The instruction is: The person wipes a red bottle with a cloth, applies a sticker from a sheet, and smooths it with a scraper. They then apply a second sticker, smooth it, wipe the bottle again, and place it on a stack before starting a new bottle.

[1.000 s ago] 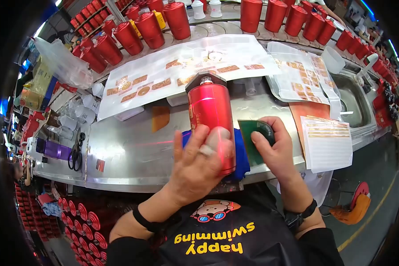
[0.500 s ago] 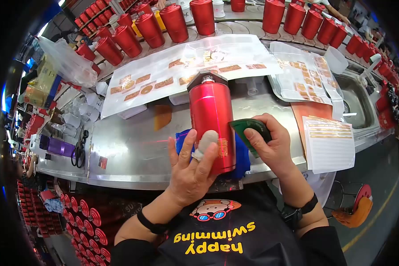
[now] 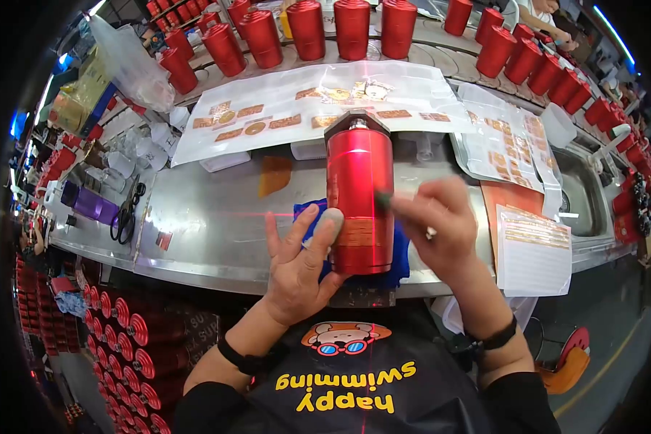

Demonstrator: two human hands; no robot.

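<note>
A red metal bottle [image 3: 359, 188] lies on a blue cloth [image 3: 400, 267] near the bench's front edge, its black-rimmed neck pointing away from me. A gold decal [image 3: 362, 232] shows on its lower part. My left hand [image 3: 300, 267] steadies the bottle's left side, fingers apart, with a pale cover on one fingertip. At the right side, my right hand [image 3: 437, 224] is closed round a dark green scraper [image 3: 383, 199], whose tip touches the bottle. The hand is blurred, and most of the scraper is hidden.
White sheets with gold decals [image 3: 267, 145] lie behind the bottle. Red bottles [image 3: 307, 32] line the conveyor at the back. Scissors [image 3: 127, 213] and a purple bottle [image 3: 94, 205] are at left; a sink [image 3: 582, 188] is at right. A person's arm [image 3: 550, 27] shows at back right.
The bottle has turned, bringing the gold decal to face up. My right hand has tilted the scraper, so less of it shows. The camera view has shifted slightly.
</note>
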